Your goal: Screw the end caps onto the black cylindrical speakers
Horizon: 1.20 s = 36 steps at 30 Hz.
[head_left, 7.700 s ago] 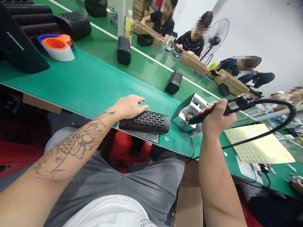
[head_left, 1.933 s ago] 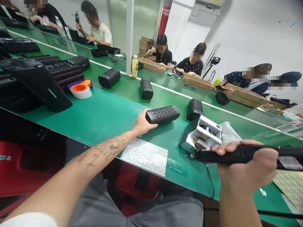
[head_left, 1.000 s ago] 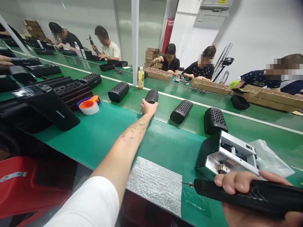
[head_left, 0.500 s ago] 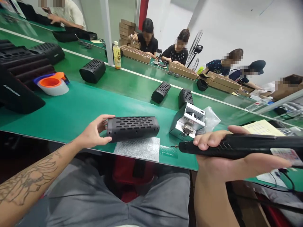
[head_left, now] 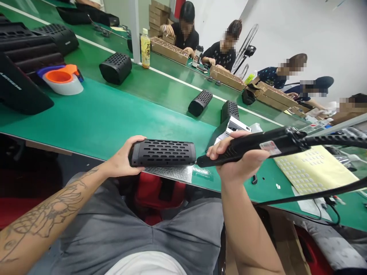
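My left hand (head_left: 120, 158) grips the left end of a black speaker housing (head_left: 166, 151) with rows of slots, thumb below and fingers above. The housing lies lengthwise at the table's near edge, over a shiny silver pad (head_left: 182, 174). In my right hand (head_left: 233, 156) is a black corded electric screwdriver (head_left: 258, 143), held nearly level. Its tip points left and sits at the housing's right end; whether it touches cannot be made out. Behind the screwdriver, a silver and black screw feeder (head_left: 229, 128) is partly hidden.
Several similar black housings (head_left: 116, 68) stand farther back. Tape rolls (head_left: 64, 80) lie at the left beside stacked black parts. A yellow sticker sheet (head_left: 315, 168) is at the right, with the screwdriver's cable (head_left: 323, 194) crossing its near side. Co-workers (head_left: 186, 34) sit across the bench.
My right hand has brought the screwdriver left, from beside the screw feeder to the housing's right end. The housing has turned slightly in my left hand, showing more of its slotted face.
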Each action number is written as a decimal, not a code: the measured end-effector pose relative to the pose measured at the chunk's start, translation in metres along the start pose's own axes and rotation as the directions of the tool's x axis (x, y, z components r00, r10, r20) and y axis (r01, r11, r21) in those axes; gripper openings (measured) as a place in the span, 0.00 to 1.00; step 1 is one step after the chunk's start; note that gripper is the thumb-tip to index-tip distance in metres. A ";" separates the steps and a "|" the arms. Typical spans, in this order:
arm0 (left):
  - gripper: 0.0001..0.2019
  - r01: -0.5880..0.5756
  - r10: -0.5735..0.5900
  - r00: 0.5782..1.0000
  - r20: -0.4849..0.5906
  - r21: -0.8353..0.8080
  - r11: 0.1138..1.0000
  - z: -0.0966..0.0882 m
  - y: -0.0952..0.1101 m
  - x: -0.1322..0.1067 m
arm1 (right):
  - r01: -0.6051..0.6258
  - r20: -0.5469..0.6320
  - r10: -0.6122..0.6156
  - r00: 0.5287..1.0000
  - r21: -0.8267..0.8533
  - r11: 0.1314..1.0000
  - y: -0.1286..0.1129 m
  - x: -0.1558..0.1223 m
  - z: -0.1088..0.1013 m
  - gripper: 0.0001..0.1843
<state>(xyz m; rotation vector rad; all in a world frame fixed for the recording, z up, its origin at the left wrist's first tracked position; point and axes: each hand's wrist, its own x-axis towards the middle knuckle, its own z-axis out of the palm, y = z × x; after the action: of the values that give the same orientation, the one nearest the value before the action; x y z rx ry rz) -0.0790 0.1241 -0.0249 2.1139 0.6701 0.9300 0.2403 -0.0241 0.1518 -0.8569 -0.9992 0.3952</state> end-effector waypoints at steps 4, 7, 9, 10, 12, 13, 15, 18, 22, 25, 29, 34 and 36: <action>0.52 0.003 -0.003 1.000 0.002 0.004 1.000 0.002 0.002 0.000 | -0.004 0.009 0.005 1.000 -0.032 0.999 0.010 0.002 0.007 0.40; 0.52 0.002 -0.002 1.000 0.027 0.006 1.000 0.001 0.006 0.000 | -0.037 0.019 0.038 0.999 -0.054 0.998 0.013 0.003 0.009 0.41; 0.53 0.005 -0.005 0.999 0.037 0.009 1.000 0.000 0.008 0.000 | -0.054 0.023 0.055 0.998 -0.039 0.998 0.014 0.003 0.011 0.41; 0.53 0.001 -0.002 0.999 0.041 0.010 1.000 0.000 0.008 0.001 | -0.059 0.027 0.060 0.998 -0.026 0.998 0.015 0.004 0.012 0.41; 0.53 -0.012 0.011 0.999 0.045 0.008 1.000 0.001 0.008 0.000 | -0.063 0.048 0.063 0.997 -0.007 0.998 0.016 0.005 0.014 0.40; 0.53 -0.017 0.017 0.999 0.047 0.006 1.000 0.001 0.008 0.000 | -0.069 0.068 0.070 0.995 -0.005 0.998 0.016 0.006 0.014 0.40; 0.53 -0.025 0.025 0.998 0.054 0.001 1.000 0.001 0.007 -0.001 | -0.086 0.113 0.085 0.990 0.004 0.996 0.017 0.006 0.014 0.38; 0.54 -0.034 0.034 0.998 0.057 -0.005 0.999 0.001 0.005 -0.002 | -0.117 0.197 0.108 0.975 0.035 0.993 0.019 0.006 0.011 0.36; 0.53 -0.029 0.029 0.998 0.050 -0.014 0.999 0.002 0.005 -0.003 | -0.136 0.303 0.100 0.948 0.102 0.985 0.024 0.005 0.002 0.31; 0.54 -0.005 0.006 0.998 0.056 -0.017 1.000 0.004 0.006 -0.001 | -0.145 0.328 0.090 0.940 0.147 0.979 0.032 0.004 -0.004 0.27; 0.54 0.007 -0.007 0.998 0.063 0.006 1.000 0.004 0.010 0.000 | -0.128 0.318 0.077 0.945 0.141 0.982 0.036 0.002 -0.003 0.28; 0.53 -0.001 -0.004 0.998 0.059 0.085 0.996 0.000 0.015 -0.001 | -0.112 0.224 0.094 0.970 0.066 0.992 0.018 0.005 0.001 0.36; 0.52 -0.009 0.002 0.998 0.056 0.122 0.992 0.000 0.012 0.000 | -0.045 0.113 0.043 0.993 0.010 0.999 0.012 0.017 -0.007 0.38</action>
<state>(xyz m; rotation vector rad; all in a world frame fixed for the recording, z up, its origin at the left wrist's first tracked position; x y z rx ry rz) -0.0771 0.1171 -0.0152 2.2423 0.7092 0.8493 0.2561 -0.0090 0.1501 -0.8534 -1.0820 0.4917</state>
